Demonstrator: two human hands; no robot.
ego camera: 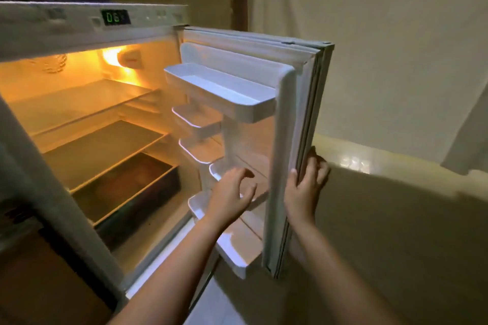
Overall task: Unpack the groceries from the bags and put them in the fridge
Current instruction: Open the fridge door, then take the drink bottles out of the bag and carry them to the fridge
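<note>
White fridge door (287, 140) edge gripped by right hand (303, 190) fingers (318, 166).

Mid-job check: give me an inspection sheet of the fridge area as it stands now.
Surface: fridge shelves lit, bare.
Job's things: fridge door open; door bins bare; groceries and bags: nothing seen.
Clutter: dark drawer at the bottom.
Hands: right hand grips the door's edge; left hand loosely curled in front of the lower bins, holding nothing.
Cables: nothing seen.
Surroundings: display lit green; pale wall behind.
</note>
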